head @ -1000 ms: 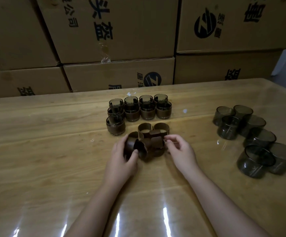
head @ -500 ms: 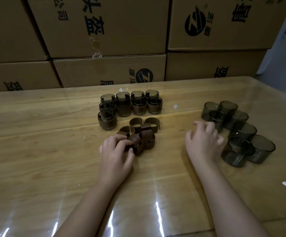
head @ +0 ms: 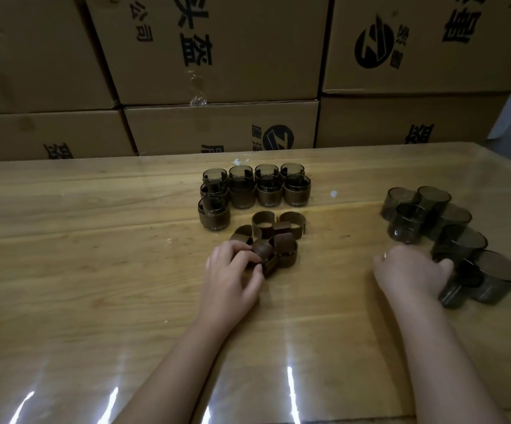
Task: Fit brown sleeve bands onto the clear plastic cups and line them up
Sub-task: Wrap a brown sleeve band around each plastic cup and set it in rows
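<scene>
Knuckles hide whether right hand (head: 410, 272) grips a clear cup (head: 459, 286); left hand (head: 229, 280) pinches a brown band (head: 261, 250).

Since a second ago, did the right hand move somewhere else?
Yes. The right hand went rightward, away from the loose brown bands it was touching, and now reaches the bare cups.
</scene>
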`<act>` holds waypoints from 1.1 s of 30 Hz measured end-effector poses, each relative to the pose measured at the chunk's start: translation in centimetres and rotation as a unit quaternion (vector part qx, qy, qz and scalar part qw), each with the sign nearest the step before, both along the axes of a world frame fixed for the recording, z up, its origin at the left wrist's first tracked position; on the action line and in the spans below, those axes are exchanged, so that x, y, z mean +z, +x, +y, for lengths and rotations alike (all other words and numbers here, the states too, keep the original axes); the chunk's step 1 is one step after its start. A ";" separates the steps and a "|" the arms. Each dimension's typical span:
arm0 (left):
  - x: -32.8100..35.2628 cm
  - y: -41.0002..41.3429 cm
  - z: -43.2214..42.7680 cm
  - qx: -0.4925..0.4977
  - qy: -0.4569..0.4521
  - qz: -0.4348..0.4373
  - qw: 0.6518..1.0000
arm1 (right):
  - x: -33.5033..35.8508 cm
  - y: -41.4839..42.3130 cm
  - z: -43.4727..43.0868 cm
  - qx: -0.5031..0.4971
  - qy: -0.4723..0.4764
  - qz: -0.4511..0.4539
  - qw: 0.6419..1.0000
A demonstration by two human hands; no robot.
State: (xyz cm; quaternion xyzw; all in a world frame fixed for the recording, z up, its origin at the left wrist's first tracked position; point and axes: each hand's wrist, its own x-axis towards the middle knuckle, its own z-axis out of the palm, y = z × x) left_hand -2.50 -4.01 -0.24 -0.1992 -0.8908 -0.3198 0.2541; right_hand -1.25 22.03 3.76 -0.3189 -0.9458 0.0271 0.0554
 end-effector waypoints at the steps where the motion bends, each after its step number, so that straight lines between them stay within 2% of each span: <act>1: 0.1 0.0 -0.1 0.002 0.011 -0.007 1.000 | 0.1 0.0 0.1 -0.002 -0.006 -0.003 1.000; 5: 0.0 -0.3 -0.1 0.009 0.024 -0.014 1.000 | 0.6 0.0 0.5 0.002 -0.007 -0.029 1.000; 8: -0.1 -0.5 -0.1 0.000 0.034 -0.019 0.999 | 0.7 0.2 0.3 0.024 -0.024 0.001 0.999; 13: -0.1 -0.6 -0.4 -0.018 0.078 -0.050 0.996 | 1.1 0.2 -1.5 0.074 -0.039 0.151 0.985; 15: -0.2 -0.6 -0.4 -0.025 0.071 -0.043 0.996 | 1.2 0.1 -2.2 0.104 -0.112 0.261 0.953; 16: -0.2 -0.6 -0.3 -0.027 0.064 -0.036 0.997 | 1.2 0.0 -2.6 0.120 -0.187 0.316 0.922; 18: -0.3 -0.6 -0.2 -0.030 0.039 -0.009 0.999 | 0.8 -0.3 -3.7 0.139 -0.372 0.396 0.828; 20: -0.4 -0.5 -0.1 -0.030 -0.006 0.030 0.999 | 0.6 -0.5 -4.8 0.117 -0.557 0.437 0.696; 22: -0.4 -0.5 0.2 -0.032 -0.051 0.072 0.996 | 0.4 -0.6 -5.6 0.110 -0.695 0.448 0.552; 24: -0.4 -0.5 0.5 -0.049 -0.072 0.092 0.992 | 0.2 -0.7 -6.1 0.119 -0.773 0.426 0.455; 26: -0.4 -0.4 0.7 -0.073 -0.078 0.097 0.989 | -0.1 -0.7 -6.7 0.129 -0.817 0.391 0.404; 30: -0.4 -0.4 0.7 -0.105 -0.082 0.092 0.987 | -0.9 -0.5 -8.2 0.177 -0.848 0.336 0.369; 31: -0.3 -0.4 0.8 -0.103 -0.066 0.091 0.988 | -0.9 -0.5 -8.6 0.187 -0.856 0.329 0.351; 33: -0.3 -0.4 0.8 -0.092 -0.013 0.080 0.992 | -0.7 -0.5 -9.0 0.192 -0.880 0.321 0.292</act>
